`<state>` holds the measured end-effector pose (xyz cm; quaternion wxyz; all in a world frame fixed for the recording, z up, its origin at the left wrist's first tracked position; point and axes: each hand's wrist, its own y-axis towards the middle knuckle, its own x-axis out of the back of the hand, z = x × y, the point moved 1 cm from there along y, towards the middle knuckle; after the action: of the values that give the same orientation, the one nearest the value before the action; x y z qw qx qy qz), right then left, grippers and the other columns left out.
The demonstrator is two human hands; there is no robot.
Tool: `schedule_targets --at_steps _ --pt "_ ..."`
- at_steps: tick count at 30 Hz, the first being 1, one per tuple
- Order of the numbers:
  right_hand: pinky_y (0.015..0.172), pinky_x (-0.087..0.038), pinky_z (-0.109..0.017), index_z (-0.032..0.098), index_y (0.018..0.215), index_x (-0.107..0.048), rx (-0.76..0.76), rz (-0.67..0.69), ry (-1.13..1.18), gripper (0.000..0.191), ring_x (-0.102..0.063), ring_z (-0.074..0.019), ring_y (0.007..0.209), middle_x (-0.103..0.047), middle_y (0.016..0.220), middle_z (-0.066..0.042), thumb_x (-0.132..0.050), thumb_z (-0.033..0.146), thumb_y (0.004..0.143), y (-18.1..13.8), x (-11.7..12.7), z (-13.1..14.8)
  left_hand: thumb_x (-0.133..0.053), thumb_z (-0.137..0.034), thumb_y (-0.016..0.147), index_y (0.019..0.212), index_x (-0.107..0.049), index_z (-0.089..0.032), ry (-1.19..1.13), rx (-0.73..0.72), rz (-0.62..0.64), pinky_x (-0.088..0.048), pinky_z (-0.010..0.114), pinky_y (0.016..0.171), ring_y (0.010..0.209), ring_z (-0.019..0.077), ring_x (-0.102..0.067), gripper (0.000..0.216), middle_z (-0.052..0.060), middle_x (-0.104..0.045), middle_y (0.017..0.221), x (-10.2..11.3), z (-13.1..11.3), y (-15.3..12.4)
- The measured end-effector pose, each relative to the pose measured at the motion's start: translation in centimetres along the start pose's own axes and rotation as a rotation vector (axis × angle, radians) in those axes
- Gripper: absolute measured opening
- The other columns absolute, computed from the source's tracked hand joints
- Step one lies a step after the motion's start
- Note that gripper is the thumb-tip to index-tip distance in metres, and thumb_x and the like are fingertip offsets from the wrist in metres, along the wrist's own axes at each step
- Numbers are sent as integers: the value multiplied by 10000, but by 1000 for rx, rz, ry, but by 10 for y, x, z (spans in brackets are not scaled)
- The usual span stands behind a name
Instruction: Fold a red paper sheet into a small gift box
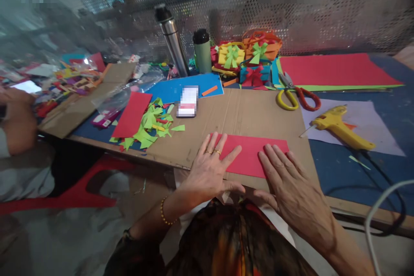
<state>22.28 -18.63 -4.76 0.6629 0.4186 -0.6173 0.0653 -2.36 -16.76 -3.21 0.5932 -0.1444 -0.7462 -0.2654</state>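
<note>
At nine o'clock from the red sheet point(250, 160), hub of my remote view, a co-worker's forearm point(19, 127) shows, well apart from the person whose head camera I run. Between nine and ten, a red paper piece point(131, 114) lies against a heap of green offcuts point(150, 127), a sign, I judge, of cutting already done. A phone point(187, 101) lies toward half past ten; a steel flask point(174, 43) and a green tumbler point(202, 56) stand near eleven. The person's left hand point(210, 168) rests palm down on the sheet's nine o'clock end, fingers spread, grasping nothing. The sheet lies flat on brown cardboard point(265, 110) at the near table edge; I cannot tell whether it is folded. No cut, bow or joined part shows on it, so I judge this piece to be at an early stage, while the bow-trimmed paper baskets point(231, 57) at twelve look finished. At the three o'clock end, the right hand point(287, 174) lies flat, clasping nothing. The scissors point(295, 88) lie unheld at one; beyond them, toward half past one, is a stack of red and green sheets point(333, 69). Between two and three, a yellow glue gun point(333, 120) rests unheld on lilac paper point(378, 123).
</note>
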Motion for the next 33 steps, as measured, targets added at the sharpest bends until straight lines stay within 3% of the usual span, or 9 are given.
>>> schedule_targets --at_steps 6,13,18,22,27,30,33 --pt "1217 -342 -621 -5 1560 -385 -2 -3 58 884 -156 -397 1601 -421 1601 -308 -337 687 1013 13 13 0 -339 -939 784 1582 -448 -252 3 -43 -16 -220 672 1251 1599 439 -154 1058 220 -256 1704 -3 5 4" --pt "1218 -346 -614 -8 1542 -438 -63 110 141 938 -294 -402 1561 -389 1609 -325 -378 738 977 36 -9 0 -364 -923 804 1593 -426 -250 55 -74 -77 -270 658 1234 1590 438 -189 1038 217 -282 1696 -8 7 3" --pt "1214 -371 -580 -21 1539 -440 -84 123 155 951 -400 -382 1513 -445 1588 -294 -340 744 984 36 -10 -2 -322 -933 793 1584 -442 -250 70 -54 -71 -270 657 1231 1585 445 -203 1053 216 -270 1702 -8 6 2" --pt "1218 -363 -575 -43 1522 -444 -119 106 97 933 -431 -384 1494 -471 1567 -301 -289 719 1008 25 -5 -9 -296 -941 780 1588 -437 -249 82 -64 -84 -280 652 1230 1573 453 -237 1074 226 -296 1689 -8 5 2" --pt "1185 -398 -587 3 1616 -291 -169 82 -11 925 -457 -388 1477 -500 1543 -304 -297 702 1010 -4 6 -20 -319 -943 779 1588 -433 -247 92 -68 -95 -272 646 1237 1580 451 -216 1074 211 -263 1707 -9 7 2" --pt "1186 -380 -625 -16 1630 -232 -228 65 -35 964 -390 -417 1512 -445 1564 -342 -333 704 997 -7 15 -18 -333 -949 763 1584 -439 -247 96 -74 -90 -278 650 1232 1580 461 -207 1085 210 -263 1707 -9 7 3" --pt "1230 -320 -622 -60 1610 -237 -180 70 14 1004 -205 -423 1584 -301 1634 -363 -419 700 979 11 16 -4 -338 -931 787 1582 -440 -246 109 -82 -89 -278 651 1230 1578 464 -208 1055 211 -274 1700 -8 7 3"
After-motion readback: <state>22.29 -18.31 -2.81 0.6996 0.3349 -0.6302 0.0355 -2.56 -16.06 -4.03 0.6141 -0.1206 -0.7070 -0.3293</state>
